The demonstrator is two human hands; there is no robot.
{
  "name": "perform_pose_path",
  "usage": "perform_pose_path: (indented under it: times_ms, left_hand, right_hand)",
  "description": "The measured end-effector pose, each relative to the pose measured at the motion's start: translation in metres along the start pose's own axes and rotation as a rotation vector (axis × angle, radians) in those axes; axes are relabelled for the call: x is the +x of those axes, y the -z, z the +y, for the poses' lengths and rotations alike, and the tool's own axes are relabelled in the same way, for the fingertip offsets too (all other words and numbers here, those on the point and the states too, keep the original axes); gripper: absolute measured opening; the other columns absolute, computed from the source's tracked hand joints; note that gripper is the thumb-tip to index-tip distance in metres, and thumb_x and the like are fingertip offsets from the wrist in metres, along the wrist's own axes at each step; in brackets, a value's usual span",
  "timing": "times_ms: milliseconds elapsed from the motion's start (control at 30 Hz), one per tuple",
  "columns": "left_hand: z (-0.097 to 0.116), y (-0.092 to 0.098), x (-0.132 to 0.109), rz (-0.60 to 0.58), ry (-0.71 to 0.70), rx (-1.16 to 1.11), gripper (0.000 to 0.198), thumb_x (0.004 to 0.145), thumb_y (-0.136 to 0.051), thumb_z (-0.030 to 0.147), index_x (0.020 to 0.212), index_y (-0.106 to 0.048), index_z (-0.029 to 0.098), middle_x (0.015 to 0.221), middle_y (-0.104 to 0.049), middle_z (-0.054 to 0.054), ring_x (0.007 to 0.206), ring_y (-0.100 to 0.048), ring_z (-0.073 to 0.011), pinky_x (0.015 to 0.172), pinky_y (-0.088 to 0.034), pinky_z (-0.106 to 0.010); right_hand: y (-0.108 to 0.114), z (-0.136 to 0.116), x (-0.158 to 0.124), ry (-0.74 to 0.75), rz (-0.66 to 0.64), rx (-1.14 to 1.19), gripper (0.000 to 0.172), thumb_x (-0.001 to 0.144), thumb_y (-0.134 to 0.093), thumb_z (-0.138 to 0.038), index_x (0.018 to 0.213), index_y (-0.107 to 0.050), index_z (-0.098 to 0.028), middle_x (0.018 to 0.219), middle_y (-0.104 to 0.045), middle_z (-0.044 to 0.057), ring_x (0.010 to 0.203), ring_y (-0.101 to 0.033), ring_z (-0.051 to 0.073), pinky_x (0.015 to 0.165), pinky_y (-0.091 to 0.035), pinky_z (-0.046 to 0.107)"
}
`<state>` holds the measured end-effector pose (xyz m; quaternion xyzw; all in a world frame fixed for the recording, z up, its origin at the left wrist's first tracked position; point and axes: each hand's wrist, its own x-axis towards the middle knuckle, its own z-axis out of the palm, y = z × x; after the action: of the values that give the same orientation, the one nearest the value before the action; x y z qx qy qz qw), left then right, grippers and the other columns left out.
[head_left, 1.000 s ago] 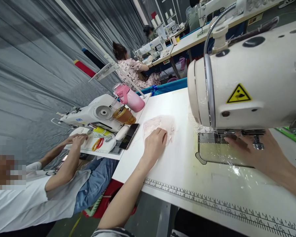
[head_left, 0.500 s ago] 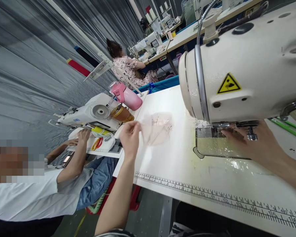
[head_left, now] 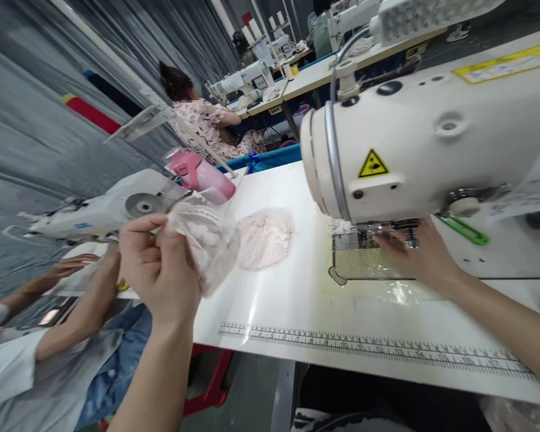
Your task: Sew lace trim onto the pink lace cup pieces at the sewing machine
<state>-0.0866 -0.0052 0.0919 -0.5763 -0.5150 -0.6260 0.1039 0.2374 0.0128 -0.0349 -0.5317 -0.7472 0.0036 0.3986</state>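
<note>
My left hand is closed in a pinch on a sheer pale fabric piece with a lacy edge, held up over the table's left side. Just right of it, a second pale fabric piece with a fine pattern lies flat on the white table. At the sewing machine, my right hand reaches fingers outstretched beside the presser foot; the needle parts hide some of it. A strip of white lace shows left of the foot.
A green-handled cutter lies behind my right hand. Printed ruler marks run along the front edge. At left stand a pink bottle and another sewing machine, where a co-worker's arms reach in. Another person sits farther back.
My left hand has moved left and closer to the camera, lifting the sheer fabric piece. My right hand remains by the presser foot. The view has shifted right.
</note>
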Motion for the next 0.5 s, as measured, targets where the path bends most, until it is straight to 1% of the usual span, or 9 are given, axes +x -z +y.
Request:
perform_pose_path:
  times_ms: [67, 133, 167, 200, 233, 267, 367, 433, 500]
  left_hand:
    - [0.023, -0.013, -0.022, -0.304, 0.292, -0.129, 0.013, 0.086, -0.058, 0.036, 0.092, -0.056, 0.025, 0.065, -0.051, 0.005, 0.049, -0.046, -0.0104, 0.045, -0.036, -0.023]
    - [0.038, -0.031, -0.046, -0.678, 0.416, -0.249, 0.012, 0.089, -0.052, 0.037, 0.094, -0.053, 0.026, 0.064, -0.057, 0.005, 0.048, -0.050, -0.0125, 0.042, -0.037, -0.024]
    - [0.041, -0.043, -0.057, -0.873, 0.413, -0.258, 0.014, 0.091, -0.048, 0.037, 0.094, -0.053, 0.025, 0.068, -0.061, 0.003, 0.050, -0.054, -0.0134, 0.043, -0.040, -0.024]
    - [0.042, -0.054, -0.067, -1.029, 0.357, -0.219, 0.015, 0.092, -0.045, 0.037, 0.094, -0.053, 0.024, 0.074, -0.064, 0.001, 0.055, -0.057, -0.0141, 0.046, -0.043, -0.025]
    - [0.041, -0.064, -0.076, -1.122, 0.254, -0.135, 0.016, 0.094, -0.044, 0.034, 0.095, -0.055, 0.023, 0.081, -0.066, -0.001, 0.061, -0.060, -0.0149, 0.050, -0.045, -0.025]
    - [0.040, -0.073, -0.083, -1.148, 0.116, -0.021, 0.016, 0.094, -0.044, 0.032, 0.097, -0.056, 0.022, 0.088, -0.067, -0.002, 0.067, -0.062, -0.0163, 0.054, -0.047, -0.027]
    - [0.037, -0.085, -0.099, -1.024, -0.348, 0.206, 0.016, 0.095, -0.047, 0.028, 0.098, -0.059, 0.019, 0.096, -0.068, -0.006, 0.082, -0.063, -0.0204, 0.067, -0.049, -0.033]
    - [0.038, -0.084, -0.105, -0.997, -0.595, 0.171, 0.015, 0.095, -0.048, 0.024, 0.098, -0.061, 0.018, 0.100, -0.069, -0.006, 0.090, -0.063, -0.0207, 0.074, -0.049, -0.034]
    - [0.039, -0.081, -0.111, -1.028, -0.736, 0.122, 0.017, 0.094, -0.048, 0.019, 0.104, -0.061, 0.016, 0.110, -0.068, -0.008, 0.100, -0.063, -0.0213, 0.081, -0.050, -0.034]
  right_hand:
    - [0.003, -0.002, 0.002, 0.005, -0.024, -0.006, 0.041, 0.087, -0.057, -0.040, 0.052, -0.041, -0.024, 0.070, -0.066, 0.008, 0.085, -0.061, 0.027, 0.089, -0.048, 0.046]
    - [0.003, -0.002, 0.002, 0.019, -0.027, -0.012, 0.033, 0.087, -0.057, -0.034, 0.058, -0.046, -0.023, 0.076, -0.067, 0.007, 0.089, -0.061, 0.026, 0.091, -0.048, 0.045]
    - [0.002, 0.000, 0.002, 0.035, -0.013, -0.015, 0.028, 0.088, -0.056, -0.031, 0.062, -0.049, -0.022, 0.078, -0.067, 0.007, 0.090, -0.061, 0.026, 0.090, -0.048, 0.045]
    - [0.001, 0.001, 0.001, 0.052, 0.007, -0.021, 0.023, 0.087, -0.055, -0.027, 0.065, -0.052, -0.022, 0.079, -0.067, 0.006, 0.090, -0.061, 0.026, 0.089, -0.048, 0.046]
    - [0.000, 0.002, 0.000, 0.063, 0.031, -0.031, 0.020, 0.086, -0.054, -0.024, 0.067, -0.054, -0.022, 0.080, -0.067, 0.006, 0.089, -0.061, 0.026, 0.087, -0.049, 0.046]
    - [0.000, 0.004, 0.000, 0.065, 0.051, -0.043, 0.017, 0.085, -0.053, -0.021, 0.067, -0.055, -0.022, 0.081, -0.067, 0.006, 0.088, -0.061, 0.026, 0.085, -0.049, 0.045]
    - [0.000, 0.004, -0.001, 0.074, 0.069, -0.061, 0.018, 0.081, -0.050, -0.013, 0.067, -0.058, -0.022, 0.083, -0.068, 0.005, 0.085, -0.061, 0.024, 0.082, -0.049, 0.041]
    - [0.002, 0.001, -0.001, 0.167, 0.065, -0.067, 0.022, 0.079, -0.047, -0.008, 0.075, -0.063, -0.022, 0.081, -0.069, 0.002, 0.082, -0.061, 0.021, 0.082, -0.048, 0.038]
    - [0.005, -0.003, -0.002, 0.306, 0.060, -0.086, 0.029, 0.077, -0.045, -0.005, 0.085, -0.067, -0.023, 0.081, -0.070, -0.001, 0.077, -0.062, 0.018, 0.079, -0.047, 0.034]
